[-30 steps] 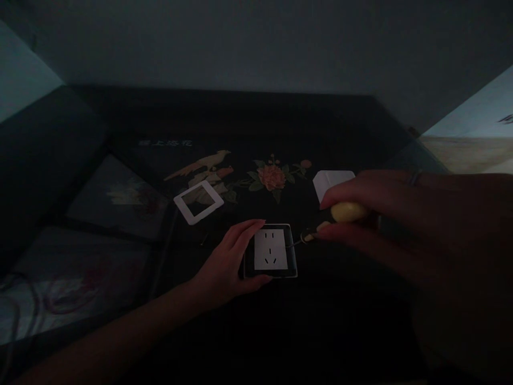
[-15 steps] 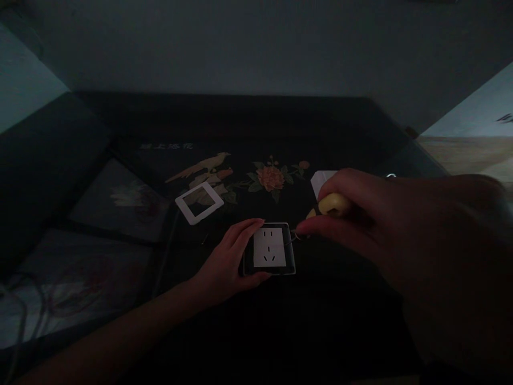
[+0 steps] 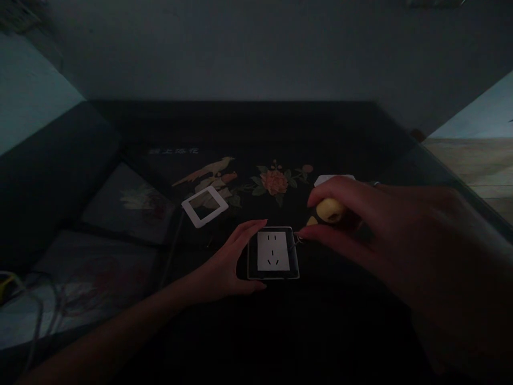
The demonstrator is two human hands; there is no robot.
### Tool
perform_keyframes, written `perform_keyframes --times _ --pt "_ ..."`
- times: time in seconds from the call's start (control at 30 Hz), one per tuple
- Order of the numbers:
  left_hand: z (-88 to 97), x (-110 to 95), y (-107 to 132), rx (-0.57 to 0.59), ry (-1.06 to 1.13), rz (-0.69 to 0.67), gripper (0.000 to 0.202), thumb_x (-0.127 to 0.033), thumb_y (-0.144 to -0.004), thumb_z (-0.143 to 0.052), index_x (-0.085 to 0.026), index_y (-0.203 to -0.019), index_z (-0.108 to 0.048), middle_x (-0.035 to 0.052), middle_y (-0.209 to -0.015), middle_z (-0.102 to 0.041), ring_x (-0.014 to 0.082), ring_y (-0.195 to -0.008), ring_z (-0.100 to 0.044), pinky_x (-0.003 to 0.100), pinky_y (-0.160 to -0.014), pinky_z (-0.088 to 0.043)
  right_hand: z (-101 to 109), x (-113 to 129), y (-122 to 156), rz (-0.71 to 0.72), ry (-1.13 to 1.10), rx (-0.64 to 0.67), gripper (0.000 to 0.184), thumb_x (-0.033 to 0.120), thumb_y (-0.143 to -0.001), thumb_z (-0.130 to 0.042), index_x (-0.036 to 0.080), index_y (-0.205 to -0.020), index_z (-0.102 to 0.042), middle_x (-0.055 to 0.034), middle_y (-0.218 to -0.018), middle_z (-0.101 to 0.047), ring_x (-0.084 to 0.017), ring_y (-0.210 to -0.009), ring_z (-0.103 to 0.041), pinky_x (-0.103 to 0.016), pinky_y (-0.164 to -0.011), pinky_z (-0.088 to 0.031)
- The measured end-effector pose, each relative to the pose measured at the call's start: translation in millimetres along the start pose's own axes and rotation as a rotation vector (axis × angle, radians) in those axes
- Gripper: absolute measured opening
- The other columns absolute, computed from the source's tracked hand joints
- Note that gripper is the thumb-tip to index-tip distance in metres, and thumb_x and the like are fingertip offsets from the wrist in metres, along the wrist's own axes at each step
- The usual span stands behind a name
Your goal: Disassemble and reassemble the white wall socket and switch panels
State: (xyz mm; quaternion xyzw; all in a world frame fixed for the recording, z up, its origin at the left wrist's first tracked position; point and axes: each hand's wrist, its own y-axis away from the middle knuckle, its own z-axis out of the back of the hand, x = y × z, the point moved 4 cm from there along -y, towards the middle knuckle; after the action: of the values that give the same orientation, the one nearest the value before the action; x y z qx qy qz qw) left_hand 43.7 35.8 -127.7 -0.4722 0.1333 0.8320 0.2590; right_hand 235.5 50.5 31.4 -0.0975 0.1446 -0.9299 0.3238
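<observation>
A white wall socket (image 3: 273, 251) with a dark surround and slotted holes lies flat on a dark glass-topped table. My left hand (image 3: 224, 259) grips its left side, with fingers along the top edge and the thumb by the bottom edge. To the right, my right hand (image 3: 372, 224) is closed around the yellow handle of a screwdriver (image 3: 329, 210). The thin metal shaft slants down-left to the socket's right edge; in the dimness I cannot make out exactly where its tip rests. A square white cover frame (image 3: 205, 206) lies left of the socket.
Partly behind my right hand is a white object (image 3: 334, 178). The table (image 3: 240, 125) shows a bird and flower picture beneath its surface and meets a grey wall at the back. Pale cables (image 3: 38, 305) hang at the lower left.
The view has shifted slightly, so everything sits a little lower and to the right. My right fingers have shifted around the screwdriver handle. My left thumb sits slightly lower against the socket's edge.
</observation>
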Motion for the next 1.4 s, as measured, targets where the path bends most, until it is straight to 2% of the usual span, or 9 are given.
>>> perform_keyframes --times 0.13,0.3,0.5,0.67,0.87,1.0,1.23,1.3,1.4 --pt "-1.3 1 1 -0.003 0.011 0.018 0.096 -0.031 -0.076 -0.079 -0.03 -0.153 -0.022 0.0132 -0.156 -0.03 0.0344 -0.145 -0.032 0.06 -0.117 -0.031 0 -1 0 0.006 -0.02 0.012 0.01 0.033 -0.09 -0.058 0.023 -0.09 -0.061 0.0019 -0.062 -0.066 -0.019 -0.045 -0.061 -0.027 -0.04 -0.034" --pt "-3.6 5 1 -0.011 0.016 0.03 0.097 -0.037 -0.074 -0.082 -0.031 -0.152 -0.024 0.013 -0.156 -0.029 0.0353 -0.145 -0.031 0.061 -0.118 -0.03 -4 2 0 0.044 -0.07 0.062 0.012 0.029 -0.091 -0.058 0.024 -0.101 -0.061 0.0002 -0.078 -0.073 -0.018 -0.052 -0.066 -0.027 -0.045 -0.043" --pt "-4.8 6 1 -0.061 -0.003 -0.012 0.088 -0.031 -0.077 -0.078 -0.031 -0.149 -0.028 0.0119 -0.151 -0.035 0.0316 -0.142 -0.036 0.059 -0.117 -0.032 -6 2 -5 0.051 -0.055 0.062 0.01 0.024 -0.09 -0.058 0.023 -0.1 -0.06 0.0013 -0.076 -0.072 -0.02 -0.053 -0.067 -0.028 -0.046 -0.043" --pt "-5.3 6 1 -0.084 -0.031 -0.029 0.084 -0.03 -0.076 -0.077 -0.029 -0.147 -0.033 0.0121 -0.147 -0.04 0.033 -0.139 -0.04 0.06 -0.116 -0.033 -8 4 -5 0.051 -0.054 0.06 0.009 0.026 -0.091 -0.06 0.023 -0.1 -0.06 0.0018 -0.073 -0.071 -0.019 -0.053 -0.067 -0.027 -0.046 -0.044" --pt "-6.4 9 0 -0.092 -0.066 -0.07 0.084 -0.03 -0.076 -0.078 -0.029 -0.147 -0.032 0.0121 -0.146 -0.039 0.0324 -0.138 -0.04 0.058 -0.115 -0.036 -14 5 -6 0.055 -0.063 0.062 0.023 0.028 -0.09 -0.064 0.024 -0.112 -0.057 0.0012 -0.077 -0.073 -0.019 -0.058 -0.069 -0.026 -0.05 -0.046" --pt "-7.3 11 0 -0.089 -0.066 -0.085 0.084 -0.031 -0.076 -0.079 -0.029 -0.146 -0.032 0.0121 -0.145 -0.039 0.032 -0.137 -0.041 0.055 -0.114 -0.037 -16 6 -10 0.062 -0.112 0.063 0.022 0.029 -0.087 -0.069 0.022 -0.106 -0.059 0.0007 -0.081 -0.074 -0.018 -0.061 -0.07 -0.026 -0.052 -0.046" --pt "-6.8 10 -1 -0.101 -0.07 -0.093 0.087 -0.029 -0.076 -0.08 -0.03 -0.147 -0.031 0.0122 -0.146 -0.04 0.0315 -0.135 -0.043 0.055 -0.113 -0.039 -9 -3 -17 0.065 -0.291 0.102 0.018 0.022 -0.085 -0.07 0.023 -0.1 -0.06 0.0046 -0.082 -0.071 -0.014 -0.065 -0.068 -0.025 -0.058 -0.046" --pt "-6.3 8 -1 -0.102 -0.07 -0.095 0.086 -0.028 -0.076 -0.08 -0.029 -0.147 -0.031 0.0123 -0.145 -0.041 0.0312 -0.135 -0.043 0.055 -0.113 -0.038 -7 -11 -16 0.023 -0.4 0.065 0.024 0.026 -0.084 -0.071 0.024 -0.105 -0.059 0.0045 -0.084 -0.069 -0.013 -0.066 -0.066 -0.025 -0.059 -0.048" --pt "-6.4 7 0 -0.102 -0.075 -0.096 0.086 -0.027 -0.075 -0.081 -0.028 -0.146 -0.032 0.0127 -0.146 -0.042 0.0304 -0.135 -0.044 0.053 -0.114 -0.039 -14 -28 -7 -0.121 -0.649 -0.006 0.037 0.034 -0.081 -0.075 0.026 -0.113 -0.058 0.0022 -0.09 -0.069 -0.015 -0.07 -0.068 -0.025 -0.06 -0.054"
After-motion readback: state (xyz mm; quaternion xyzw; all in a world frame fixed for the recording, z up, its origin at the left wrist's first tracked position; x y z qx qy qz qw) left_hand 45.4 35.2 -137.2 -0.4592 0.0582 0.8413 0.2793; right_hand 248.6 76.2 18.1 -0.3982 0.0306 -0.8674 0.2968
